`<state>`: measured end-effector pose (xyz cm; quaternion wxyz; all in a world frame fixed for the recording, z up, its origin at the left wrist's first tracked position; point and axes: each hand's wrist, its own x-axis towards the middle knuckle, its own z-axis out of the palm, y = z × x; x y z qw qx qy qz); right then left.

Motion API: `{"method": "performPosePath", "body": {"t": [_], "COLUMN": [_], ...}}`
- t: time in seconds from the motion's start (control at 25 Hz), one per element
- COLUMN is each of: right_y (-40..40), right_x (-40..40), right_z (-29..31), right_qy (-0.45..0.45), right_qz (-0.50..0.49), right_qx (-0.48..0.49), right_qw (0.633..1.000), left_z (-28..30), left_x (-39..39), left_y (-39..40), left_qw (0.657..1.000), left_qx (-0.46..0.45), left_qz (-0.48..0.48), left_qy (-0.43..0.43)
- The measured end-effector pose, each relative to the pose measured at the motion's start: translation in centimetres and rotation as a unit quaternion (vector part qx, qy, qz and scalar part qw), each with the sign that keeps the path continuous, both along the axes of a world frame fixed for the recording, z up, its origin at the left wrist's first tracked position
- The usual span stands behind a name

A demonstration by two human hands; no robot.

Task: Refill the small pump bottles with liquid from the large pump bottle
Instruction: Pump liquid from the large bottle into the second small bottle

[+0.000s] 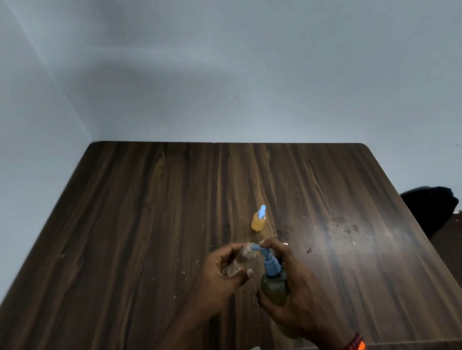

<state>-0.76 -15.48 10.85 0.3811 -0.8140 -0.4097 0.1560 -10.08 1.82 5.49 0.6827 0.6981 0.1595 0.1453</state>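
Nearest the viewer, the right hand (291, 286) wraps around the body of the large pump bottle (274, 287), fingers curled round it, with one fingertip resting on top of the blue pump head (266, 257). The bottle leans away from the wrist, its long axis running up and slightly left toward the spout. Just left of those fingers, the left hand (221, 272) pinches the clear small pump bottle (240, 261) between thumb and curled fingers; this bottle tilts with its open neck up and to the right, meeting the spout tip. The coming press depends on spout and neck staying aligned. Beyond both sets of fingertips, well apart, a filled small bottle (258, 220) of amber liquid stands upright on the wooden table (144, 209).
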Motion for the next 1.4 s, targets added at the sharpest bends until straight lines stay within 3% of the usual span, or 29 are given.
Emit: {"method": "performPosePath", "body": {"t": [1.4], "right_y": [1.0], "right_x": [-0.8], "right_z": [-0.6], "right_qy": [-0.01], "right_qz": [-0.006], "right_qx": [-0.028], "right_qw": [1.0], "left_z": [-1.2], "left_x": [-0.3], "left_y": [0.1], "left_qw": [0.998], "left_qx": [-0.037], "left_qz": [0.044], "left_qy": [0.013]}}
